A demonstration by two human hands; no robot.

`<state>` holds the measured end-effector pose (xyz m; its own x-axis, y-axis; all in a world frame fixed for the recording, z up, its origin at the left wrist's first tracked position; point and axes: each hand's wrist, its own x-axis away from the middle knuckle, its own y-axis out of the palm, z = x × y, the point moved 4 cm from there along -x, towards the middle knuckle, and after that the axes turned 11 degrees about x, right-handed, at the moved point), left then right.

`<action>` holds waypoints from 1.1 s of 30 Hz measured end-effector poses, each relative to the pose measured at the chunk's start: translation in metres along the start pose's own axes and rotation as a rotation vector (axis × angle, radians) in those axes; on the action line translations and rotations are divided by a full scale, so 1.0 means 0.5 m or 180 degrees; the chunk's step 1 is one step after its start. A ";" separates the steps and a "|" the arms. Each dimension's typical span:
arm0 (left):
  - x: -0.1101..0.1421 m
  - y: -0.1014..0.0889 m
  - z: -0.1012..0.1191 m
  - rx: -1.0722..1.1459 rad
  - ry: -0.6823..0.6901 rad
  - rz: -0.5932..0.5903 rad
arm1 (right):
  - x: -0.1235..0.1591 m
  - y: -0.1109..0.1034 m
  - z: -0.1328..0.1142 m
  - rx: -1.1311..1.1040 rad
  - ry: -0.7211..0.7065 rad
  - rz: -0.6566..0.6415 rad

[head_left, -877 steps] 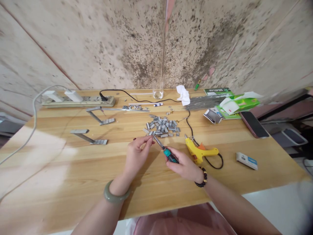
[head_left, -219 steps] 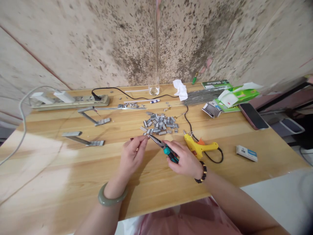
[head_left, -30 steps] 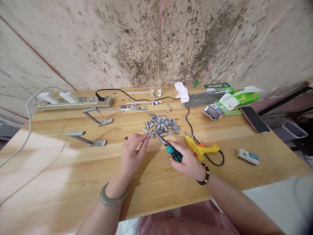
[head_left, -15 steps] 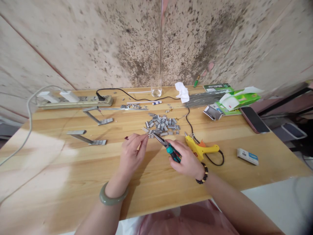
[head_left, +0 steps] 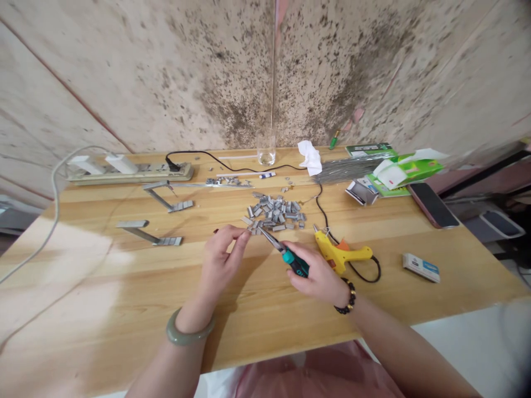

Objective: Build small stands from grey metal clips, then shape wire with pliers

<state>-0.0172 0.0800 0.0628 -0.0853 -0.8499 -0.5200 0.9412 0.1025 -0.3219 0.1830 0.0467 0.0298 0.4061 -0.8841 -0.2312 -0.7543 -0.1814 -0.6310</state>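
Our L hand (head_left: pixel 222 257) has thumb & index pinched on a thin metal bit (head_left: pixel 251 230), prob. w/ fingertips only b/c it's so small; exact shape too tiny to read. Our R hand (head_left: pixel 317 276) is wrapped round the grips of the needle-nose pliers (head_left: pixel 286 255), nose angled fwd & left so the tips sit right by the L fingertips. Can't tell if they touch the bit. Both hands are up near the middle of the tabletop (head_left: pixel 265 331), well in from the near edge, prob. for easy sight & reach.

Pile of gray metal pieces (head_left: pixel 276 213) lies just beyond the tips, handy for either hand. Yellow glue gun (head_left: pixel 340 254) is on its side just right of the R hand, nozzle twd far edge, likely parked w/in reach but off the work spot. Two bent metal brackets (head_left: pixel 157 196) (head_left: pixel 143 233) sit apart twd the L edge, maybe so they don't get bumped. Power strip (head_left: pixel 145 172) is at the far L corner, prob. so cords run along the back; phone (head_left: pixel 433 205) by the R edge, outta the way.
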 end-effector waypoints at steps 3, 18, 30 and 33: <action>0.003 -0.001 -0.012 0.0632 -0.0303 0.0191 | 0.002 0.013 0.007 -0.0833 0.0422 -0.0276; 0.009 0.006 -0.049 0.1573 -0.0913 0.0718 | 0.008 0.039 0.001 -0.3172 0.1417 -0.1210; 0.013 0.012 -0.080 0.2287 -0.1349 0.0848 | 0.012 0.042 -0.003 -0.3215 0.1284 -0.1352; 0.012 0.015 -0.082 0.2459 -0.1493 0.0792 | 0.013 0.041 -0.003 -0.3130 0.1279 -0.1375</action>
<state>-0.0238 0.0970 0.0251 0.1297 -0.9886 -0.0770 0.8853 0.0805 0.4581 0.1696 0.0364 0.0164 0.6685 -0.7077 0.2287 -0.7406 -0.6049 0.2926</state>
